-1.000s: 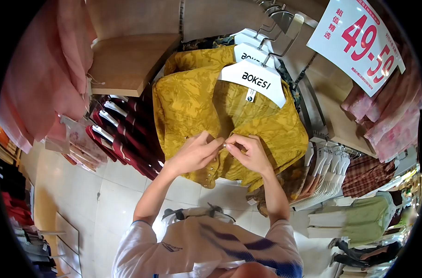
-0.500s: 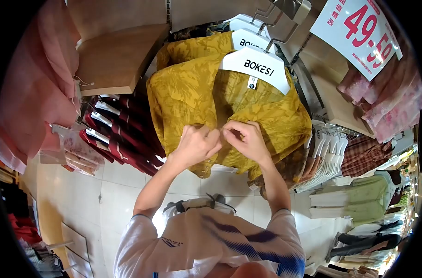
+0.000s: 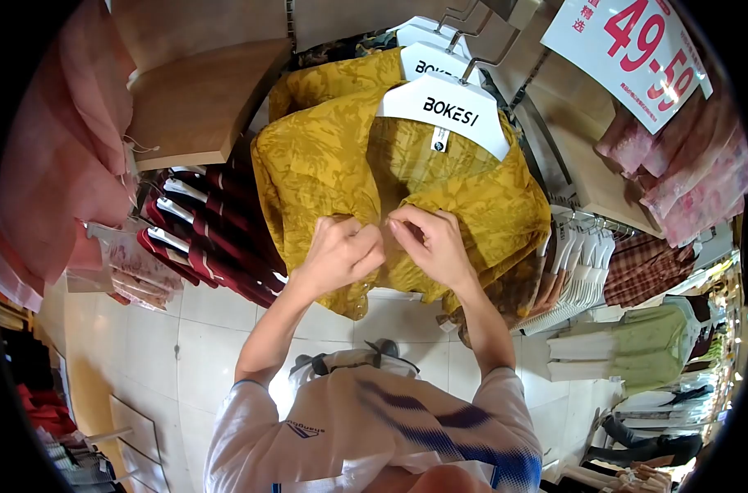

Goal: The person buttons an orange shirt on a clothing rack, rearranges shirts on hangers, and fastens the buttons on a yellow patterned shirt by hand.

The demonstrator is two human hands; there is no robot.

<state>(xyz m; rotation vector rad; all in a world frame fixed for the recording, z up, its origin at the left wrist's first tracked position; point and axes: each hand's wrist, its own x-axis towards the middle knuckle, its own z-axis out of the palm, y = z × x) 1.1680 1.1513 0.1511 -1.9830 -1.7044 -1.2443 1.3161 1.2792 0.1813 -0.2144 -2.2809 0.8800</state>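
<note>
A: At the centre of the frame, we hold the yellow shirt, which hangs from a white hanger on the rack. Our left hand is curled shut on one front edge; our right hand pinches the other.

B: Which step do we read here?

A: Fastening the placket, we judge; the button itself is hidden under our fingers. The next move calls for keeping both edges aligned, then shifting the grip along the placket.

B: Upper right?

A: A price sign.
</note>
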